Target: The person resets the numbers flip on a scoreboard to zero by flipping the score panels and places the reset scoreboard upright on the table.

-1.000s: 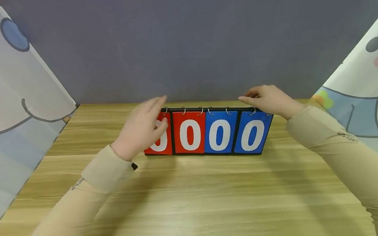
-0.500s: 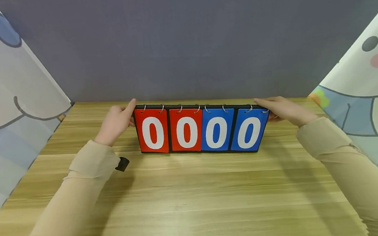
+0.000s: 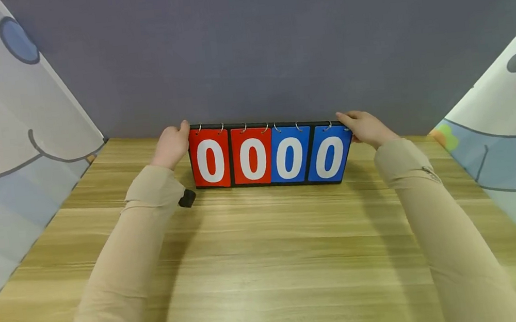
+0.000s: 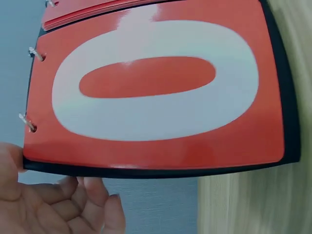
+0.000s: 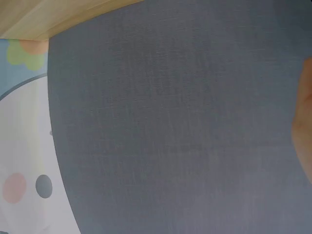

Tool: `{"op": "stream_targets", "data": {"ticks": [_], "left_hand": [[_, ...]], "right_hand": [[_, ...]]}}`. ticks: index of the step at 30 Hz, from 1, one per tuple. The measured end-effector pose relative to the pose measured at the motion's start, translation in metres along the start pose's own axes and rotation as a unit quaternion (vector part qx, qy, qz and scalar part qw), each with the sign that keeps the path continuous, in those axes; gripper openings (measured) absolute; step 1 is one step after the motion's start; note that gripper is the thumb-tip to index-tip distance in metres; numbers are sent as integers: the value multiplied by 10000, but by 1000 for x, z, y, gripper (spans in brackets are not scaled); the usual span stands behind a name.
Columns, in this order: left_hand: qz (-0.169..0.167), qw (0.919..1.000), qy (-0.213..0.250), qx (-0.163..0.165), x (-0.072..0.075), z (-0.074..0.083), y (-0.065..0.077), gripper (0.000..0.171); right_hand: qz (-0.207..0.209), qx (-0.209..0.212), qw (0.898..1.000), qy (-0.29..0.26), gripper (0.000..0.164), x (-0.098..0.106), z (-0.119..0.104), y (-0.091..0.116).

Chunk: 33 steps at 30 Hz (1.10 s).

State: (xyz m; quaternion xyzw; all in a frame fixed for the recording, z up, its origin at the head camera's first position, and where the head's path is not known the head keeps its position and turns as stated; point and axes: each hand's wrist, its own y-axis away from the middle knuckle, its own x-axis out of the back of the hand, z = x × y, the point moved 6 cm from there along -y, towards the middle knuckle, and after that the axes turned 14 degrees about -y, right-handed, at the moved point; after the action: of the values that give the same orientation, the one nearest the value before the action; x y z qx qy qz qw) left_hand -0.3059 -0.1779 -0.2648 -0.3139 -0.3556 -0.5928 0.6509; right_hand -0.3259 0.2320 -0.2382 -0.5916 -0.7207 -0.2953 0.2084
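A flip scoreboard [image 3: 231,158] stands upright at the back of the table, two red cards on its left and two blue on its right, each with a white 0. Metal rings bind the cards along its black top edge. My left hand [image 3: 171,147] grips the upper left corner; in the left wrist view the thumb lies at the corner beside the red card [image 4: 146,151], with the hand's [image 4: 58,207] other fingers curled behind the board. At the upper right corner my right hand [image 3: 367,128] holds the board between thumb and fingers, which are partly hidden. The right wrist view catches only a sliver of that hand [image 5: 303,122].
The wooden table [image 3: 268,263] stretches in front of the scoreboard. A grey wall [image 3: 256,47] rises close behind it. Cartoon-printed panels flank the table on the left [image 3: 3,133] and right [image 3: 508,147]. A small black piece [image 3: 187,198] shows beside the left cuff.
Both hands have come to the scoreboard's ends and taken hold of its upper corners. The scoreboard has moved back toward the grey wall with the hands on it.
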Motion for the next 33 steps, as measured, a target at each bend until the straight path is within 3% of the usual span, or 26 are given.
{"op": "stream_targets", "data": {"ticks": [8, 13, 19, 22, 24, 27, 30, 33], "left_hand": [[253, 9994, -241, 28, 2, 10, -27, 55], [260, 9979, -574, 143, 4, 9, -30, 52], [545, 9857, -1495, 560, 5, 13, -26, 61], [905, 9812, -1614, 558, 14, 16, -19, 68], [1166, 9806, -1551, 269, 20, 22, -8, 71], [1651, 9740, -1454, -544, 22, 34, 24, 72], [2054, 9537, -1600, -1506, 12, 45, 75, 69], [2034, 9319, -2070, -2175, -10, 49, 127, 70]], "right_hand": [[544, 125, 9968, 580, 76, 4, -10, -31], [683, 151, 9956, 627, 75, -1, -11, -40], [997, 60, 9948, 181, 77, -3, -2, -39], [1391, 170, 9895, -347, 79, 0, 0, -31], [1737, 424, 9822, -580, 78, 0, -1, -19], [2116, 1080, 9701, -499, 72, -9, -4, 9], [2124, 1836, 9597, 119, 62, -29, -6, 48], [1648, 2037, 9623, 733, 58, -54, -3, 84]]}}
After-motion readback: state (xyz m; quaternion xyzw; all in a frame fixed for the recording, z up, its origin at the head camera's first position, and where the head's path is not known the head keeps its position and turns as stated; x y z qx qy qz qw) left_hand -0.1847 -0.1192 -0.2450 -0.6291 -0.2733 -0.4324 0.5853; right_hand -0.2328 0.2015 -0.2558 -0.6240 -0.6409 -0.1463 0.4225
